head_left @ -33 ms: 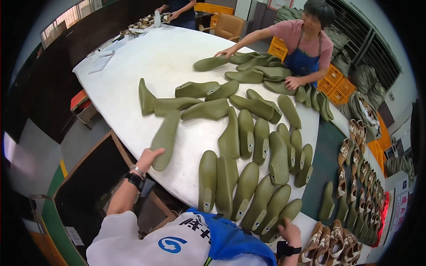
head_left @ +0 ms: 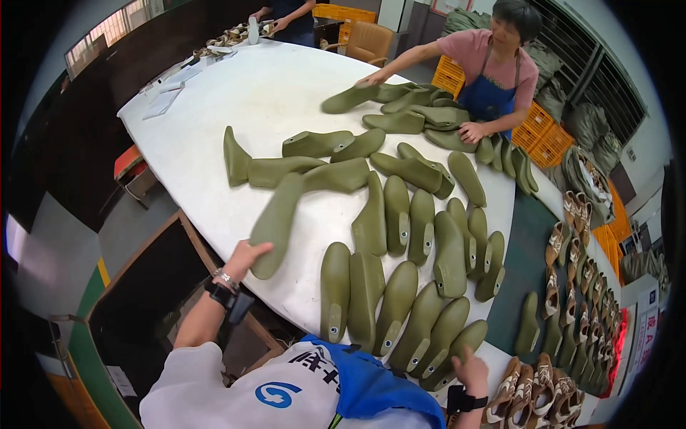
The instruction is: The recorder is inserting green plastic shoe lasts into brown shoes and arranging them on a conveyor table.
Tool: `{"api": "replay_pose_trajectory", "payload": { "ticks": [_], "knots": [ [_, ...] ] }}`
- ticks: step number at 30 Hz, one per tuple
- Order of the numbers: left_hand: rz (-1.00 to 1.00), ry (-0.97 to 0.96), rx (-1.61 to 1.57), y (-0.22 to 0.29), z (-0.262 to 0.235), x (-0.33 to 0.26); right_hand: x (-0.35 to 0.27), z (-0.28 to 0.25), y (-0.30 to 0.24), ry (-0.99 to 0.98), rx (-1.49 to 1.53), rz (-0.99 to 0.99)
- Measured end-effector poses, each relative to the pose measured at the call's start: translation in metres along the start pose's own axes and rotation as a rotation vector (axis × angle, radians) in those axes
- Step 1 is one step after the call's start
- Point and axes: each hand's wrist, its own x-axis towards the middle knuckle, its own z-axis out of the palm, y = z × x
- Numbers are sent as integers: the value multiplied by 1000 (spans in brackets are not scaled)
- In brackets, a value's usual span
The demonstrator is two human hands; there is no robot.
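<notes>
In my left hand [head_left: 246, 259] is the end of an olive-green shoe last [head_left: 276, 225], fingers closed on it. This last is tilted over the table's near left edge, its far end overlapping another last [head_left: 337, 176] in view. My right hand [head_left: 471, 370] is at the lower right, beside the rightmost shoe last [head_left: 463, 344] of the nearest row. Its index finger and thumb look apart against that last's side; the other fingers are partly hidden. Several more lasts [head_left: 336, 289] stand side by side to the left of it.
Across the white table [head_left: 207, 107], a co-worker's hand [head_left: 371, 77] holds another last [head_left: 348, 99]. More lasts [head_left: 404, 171] lie mid-table. At the right, brown-and-white shoes [head_left: 543, 382] and lasts line a green surface [head_left: 525, 229]. Orange crates [head_left: 550, 146] are stacked behind the co-worker.
My left hand and its shoe last have shifted slightly right. The co-worker's held last has moved right. My right hand has shifted slightly, its index finger lifting a little.
</notes>
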Motion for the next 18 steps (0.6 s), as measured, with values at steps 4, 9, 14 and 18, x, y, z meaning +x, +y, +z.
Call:
{"api": "replay_pose_trajectory", "payload": {
  "ticks": [4,9,14,18],
  "knots": [
    [484,-279,413,60,85,-35,32,-46,-30,134,785,-150],
    [1663,-179,912,136,150,-42,68,-59,-86,-556,2134,-542],
    [1906,-319,1045,154,193,-20,40,-43,-96,-228,2012,-411],
    [1457,-283,924,147,212,0,62,-43,-93,-373,2334,-54]
  ]
}}
